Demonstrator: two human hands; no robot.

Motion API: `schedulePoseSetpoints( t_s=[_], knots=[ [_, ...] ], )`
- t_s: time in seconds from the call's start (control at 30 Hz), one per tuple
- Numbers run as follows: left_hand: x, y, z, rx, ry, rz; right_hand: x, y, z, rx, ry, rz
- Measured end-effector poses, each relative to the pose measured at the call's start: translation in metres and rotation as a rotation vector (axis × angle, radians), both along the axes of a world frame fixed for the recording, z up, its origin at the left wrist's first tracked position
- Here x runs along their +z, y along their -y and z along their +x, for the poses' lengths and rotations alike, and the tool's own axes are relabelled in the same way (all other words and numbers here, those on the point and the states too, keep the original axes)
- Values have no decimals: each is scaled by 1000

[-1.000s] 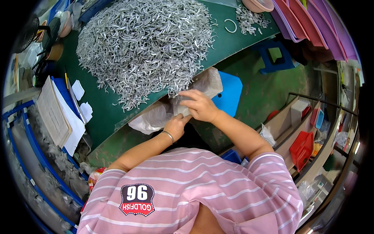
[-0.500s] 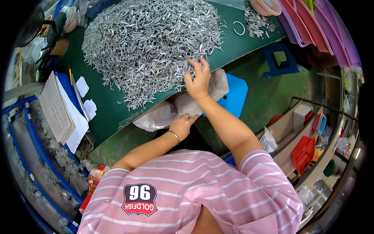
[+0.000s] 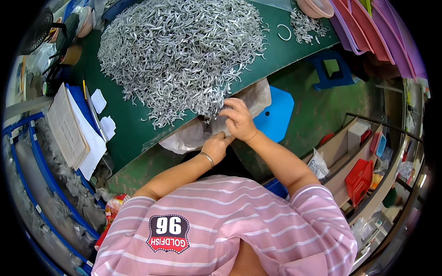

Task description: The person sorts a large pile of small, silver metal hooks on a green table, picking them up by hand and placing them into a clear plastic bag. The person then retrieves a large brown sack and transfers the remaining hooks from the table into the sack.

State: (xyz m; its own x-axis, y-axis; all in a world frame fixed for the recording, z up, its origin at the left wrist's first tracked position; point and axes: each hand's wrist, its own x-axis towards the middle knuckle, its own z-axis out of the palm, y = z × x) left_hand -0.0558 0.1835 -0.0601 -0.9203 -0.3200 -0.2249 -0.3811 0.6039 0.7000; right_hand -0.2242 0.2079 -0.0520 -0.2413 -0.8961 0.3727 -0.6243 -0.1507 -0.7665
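Note:
A large heap of small silvery curved pieces (image 3: 179, 55) covers much of the green table (image 3: 124, 149). Below the table's near edge a whitish bag (image 3: 182, 140) hangs with its mouth spread. My left hand (image 3: 216, 147), a bangle on its wrist, grips the near rim of this bag. Just above the bag my right hand (image 3: 241, 120) has its fingers curled round some of the pieces at the table edge. A few pieces spill down beside those fingertips. The bag's inside is mostly hidden by my hands and the table edge.
A blue stool (image 3: 278, 112) stands right of the bag. A white ring (image 3: 284, 32) and a smaller heap of pieces (image 3: 307, 26) lie at the far right of the table. Papers (image 3: 69, 124) rest at left. A shelf with a red basket (image 3: 359, 181) is at right.
My right hand has drawn back from the heap toward me, down to the bag's mouth, and its fingers have curled. Some pieces have come along to the table edge. The left hand stays put.

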Motion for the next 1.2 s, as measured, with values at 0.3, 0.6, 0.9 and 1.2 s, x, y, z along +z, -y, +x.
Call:
schedulePoseSetpoints(
  t_s=[0.3, 0.6, 0.9, 1.2],
  knots=[
    [13, 0, 6, 15, 49, 2, 11, 73, 15, -410, -396, 212],
    [11, 2, 10, 53, -6, 16, -13, 60, 23, -370, -46, 106],
    [0, 1, 12, 40, -12, 43, 4, 23, 31, 6, 10, 143],
    [-3, -2, 15, 80, 13, 69, 31, 79, 32, 268, -197, -77]
  ],
)
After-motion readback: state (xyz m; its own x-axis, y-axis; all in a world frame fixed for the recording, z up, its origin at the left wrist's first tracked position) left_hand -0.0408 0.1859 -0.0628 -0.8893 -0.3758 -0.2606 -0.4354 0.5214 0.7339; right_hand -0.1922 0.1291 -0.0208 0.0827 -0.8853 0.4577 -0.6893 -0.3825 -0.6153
